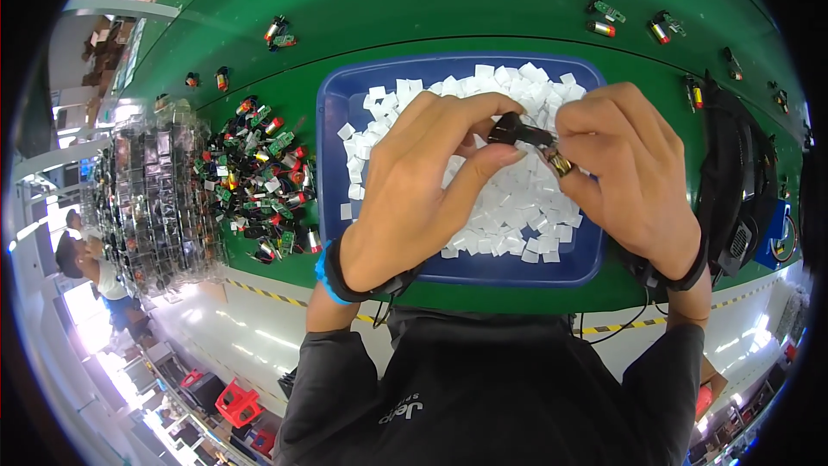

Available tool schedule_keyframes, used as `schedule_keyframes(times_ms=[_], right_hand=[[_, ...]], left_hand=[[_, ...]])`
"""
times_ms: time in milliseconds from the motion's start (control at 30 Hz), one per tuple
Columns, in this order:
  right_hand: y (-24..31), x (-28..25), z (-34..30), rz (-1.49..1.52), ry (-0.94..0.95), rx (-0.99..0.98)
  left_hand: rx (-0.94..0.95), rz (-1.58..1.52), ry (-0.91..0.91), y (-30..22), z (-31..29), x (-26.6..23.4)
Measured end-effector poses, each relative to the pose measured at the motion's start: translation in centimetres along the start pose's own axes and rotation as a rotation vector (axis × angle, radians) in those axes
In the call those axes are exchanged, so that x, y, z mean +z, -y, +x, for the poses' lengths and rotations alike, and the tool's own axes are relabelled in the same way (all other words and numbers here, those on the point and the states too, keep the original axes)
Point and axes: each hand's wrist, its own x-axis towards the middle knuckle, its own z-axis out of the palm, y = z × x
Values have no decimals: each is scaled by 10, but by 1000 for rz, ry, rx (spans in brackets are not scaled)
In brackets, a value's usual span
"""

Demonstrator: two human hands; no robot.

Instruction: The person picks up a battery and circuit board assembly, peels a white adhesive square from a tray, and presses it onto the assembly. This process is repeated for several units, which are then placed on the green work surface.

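Above a blue tray [324, 173] filled with small white square pieces [509, 216], both my hands hold one small black electronic part [523, 133]. My left hand [410, 177] pinches its black end between thumb and forefinger. At the other end, my right hand [634, 164] has its fingers curled in on the part, where a shiny, gold-and-dark bit shows near the thumb. The fingers partly hide the part, so its exact kind is unclear. Just left of the tray lies a heap of small green circuit boards with red-and-yellow cylindrical cells [263, 173].
Stacked clear plastic trays [155, 198] stand beyond the heap at the left. Loose board-and-cell units [601, 28] are scattered at the far side of the green table [414, 0]. A black bag [731, 155] and a blue box [776, 237] are at the right. Another person [108, 280] is at far left.
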Motion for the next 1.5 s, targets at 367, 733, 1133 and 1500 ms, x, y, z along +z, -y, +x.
schedule_keyframes(times_ms=[367, 733, 1133, 1500], right_hand=[[9, 3, -1, 114, -154, -98], [16, 4, 8, -144, -123, -256], [16, 5, -3, -164, -150, -151], [21, -6, 2, -74, -43, -43]], left_hand=[[-141, -531, 32, -4, 0, -5], [-422, -717, 250, -6, 7, -20], [-360, -676, 207, -4, 2, -5], [-234, -388, 130, -7, -1, -5]])
